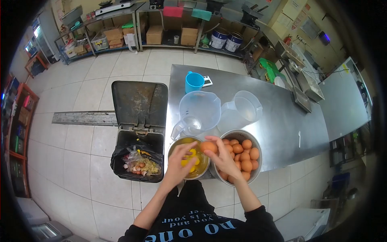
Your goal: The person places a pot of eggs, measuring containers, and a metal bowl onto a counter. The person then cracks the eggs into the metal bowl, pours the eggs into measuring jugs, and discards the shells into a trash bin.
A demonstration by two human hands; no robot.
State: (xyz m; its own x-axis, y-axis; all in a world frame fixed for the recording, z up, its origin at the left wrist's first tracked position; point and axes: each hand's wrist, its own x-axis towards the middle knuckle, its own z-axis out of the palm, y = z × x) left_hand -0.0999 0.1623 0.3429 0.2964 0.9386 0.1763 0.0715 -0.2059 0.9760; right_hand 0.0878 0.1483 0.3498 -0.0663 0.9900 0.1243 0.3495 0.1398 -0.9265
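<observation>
A brown egg (208,146) is held in the fingers of my right hand (225,160), above the gap between a metal bowl and a metal pot. My left hand (180,162) holds nothing, its fingers apart over the bowl (171,148). Several yellow yolks (194,162) lie in clear egg white inside that bowl. To the right stands the pot (259,156), filled with whole brown eggs (244,155); my right wrist passes over its left part. Behind the bowl is a clear plastic measuring jug (200,105).
A second translucent jug (243,113), a blue cup (194,82) and a small white scale (207,81) stand farther back on the steel table (282,125). Left of the table, an open-lidded bin (140,103) contains eggshells (140,167). A small white utensil (299,139) lies at right.
</observation>
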